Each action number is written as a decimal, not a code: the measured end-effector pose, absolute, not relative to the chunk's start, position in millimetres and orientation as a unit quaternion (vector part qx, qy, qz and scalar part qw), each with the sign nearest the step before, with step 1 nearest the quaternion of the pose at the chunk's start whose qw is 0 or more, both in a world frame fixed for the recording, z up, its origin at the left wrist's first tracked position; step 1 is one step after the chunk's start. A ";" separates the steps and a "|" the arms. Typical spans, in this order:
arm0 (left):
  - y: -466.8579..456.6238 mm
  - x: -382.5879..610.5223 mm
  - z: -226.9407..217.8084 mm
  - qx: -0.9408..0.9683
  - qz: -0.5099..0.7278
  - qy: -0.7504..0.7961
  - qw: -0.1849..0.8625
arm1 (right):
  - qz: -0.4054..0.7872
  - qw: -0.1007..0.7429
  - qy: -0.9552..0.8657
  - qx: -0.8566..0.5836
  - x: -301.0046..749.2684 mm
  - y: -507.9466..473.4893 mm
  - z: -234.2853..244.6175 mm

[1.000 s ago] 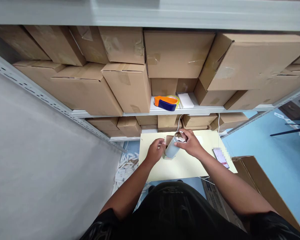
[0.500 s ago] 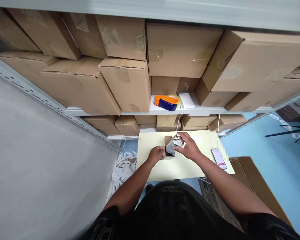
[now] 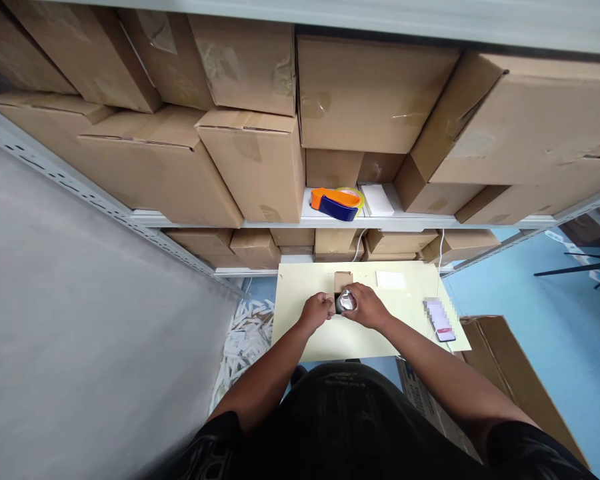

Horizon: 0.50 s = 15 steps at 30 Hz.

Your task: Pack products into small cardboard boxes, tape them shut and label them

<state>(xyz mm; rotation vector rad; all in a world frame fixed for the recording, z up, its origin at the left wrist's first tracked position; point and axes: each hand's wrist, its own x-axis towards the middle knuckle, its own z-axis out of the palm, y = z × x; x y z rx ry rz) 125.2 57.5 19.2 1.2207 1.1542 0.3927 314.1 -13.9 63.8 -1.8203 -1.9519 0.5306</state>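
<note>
A small cardboard box [image 3: 343,280] stands with its flaps up on the pale yellow table [image 3: 300,340]. My left hand [image 3: 317,310] is closed on the box's left flap. Inside the box's opening sits a light-coloured tumbler with a shiny silver lid [image 3: 347,300], mostly sunk in, so its body is largely hidden. My right hand [image 3: 367,307] is closed around the tumbler near its lid, at the right side of the box.
A phone [image 3: 439,320] with a cable and a white card [image 3: 390,279] lie on the table. Above, an orange and blue tape dispenser [image 3: 336,203] sits on a shelf among cardboard boxes [image 3: 250,167]. Paper scraps [image 3: 240,340] cover floor at left; an open carton [image 3: 515,373] stands right.
The tumbler has gone down into the box, from tilted and mostly out to nearly sunk. My right hand has lowered with it, uncovering the white card. My left hand stays at the flap.
</note>
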 end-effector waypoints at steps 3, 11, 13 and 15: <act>54.2 127.1 19.8 0.540 0.179 0.511 0.645 | 0.156 0.168 -0.717 -0.658 308.6 -17.8 49.8; 47.9 122.8 20.8 0.588 0.202 0.495 0.607 | 0.167 0.224 -0.688 -0.670 300.9 -40.7 35.2; 45.7 120.4 24.0 0.631 0.232 0.465 0.576 | 0.198 0.278 -0.632 -0.695 303.4 -49.9 30.4; 43.8 119.8 27.0 0.675 0.256 0.416 0.552 | 0.250 0.316 -0.568 -0.718 307.5 -58.4 24.7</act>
